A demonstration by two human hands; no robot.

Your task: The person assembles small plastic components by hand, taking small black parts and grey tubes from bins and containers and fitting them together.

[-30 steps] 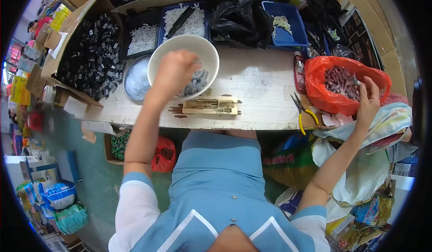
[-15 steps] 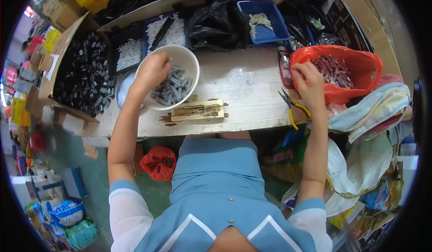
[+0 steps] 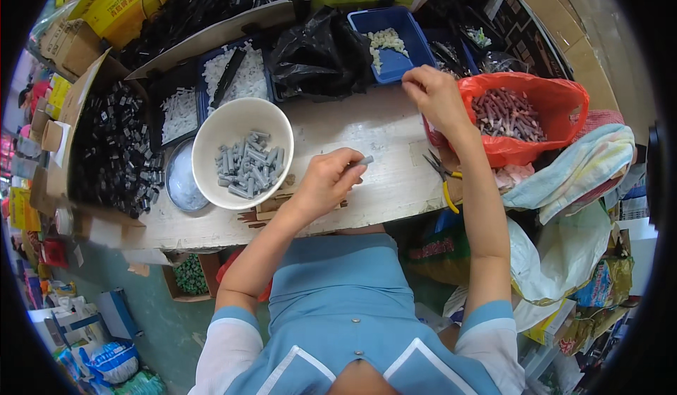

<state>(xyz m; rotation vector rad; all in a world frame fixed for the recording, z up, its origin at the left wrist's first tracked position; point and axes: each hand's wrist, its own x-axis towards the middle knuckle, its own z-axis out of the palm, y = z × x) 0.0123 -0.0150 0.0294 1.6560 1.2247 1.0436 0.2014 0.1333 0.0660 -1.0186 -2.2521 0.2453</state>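
Observation:
A small grey cylindrical piece (image 3: 364, 161) sticks out from between the fingertips of my left hand (image 3: 326, 183), closed above the table's front. Partly hidden beneath that hand and wrist lies a wooden block fixture (image 3: 271, 209). To its left stands a white bowl (image 3: 217, 128) with many similar grey pieces (image 3: 250, 162). My right hand (image 3: 434, 99) is raised between the blue tray (image 3: 392, 73) and the red plastic bag (image 3: 497, 156). Its thumb and fingers are pinched together; whatever they hold, if anything, cannot be made out. Slim pinkish-brown pieces (image 3: 508, 113) fill the bag.
Yellow-handled pliers (image 3: 448, 194) rest by the right front edge, near a folded towel (image 3: 575, 173). A metal dish (image 3: 185, 187) sits left of the bowl. Further left is a carton of black parts (image 3: 116, 148). A black plastic bag (image 3: 321, 53) lies at the back.
My left hand has left the bowl and moved right, now with a grey piece in its fingers. My right hand has moved up and left, away from the red bag's edge.

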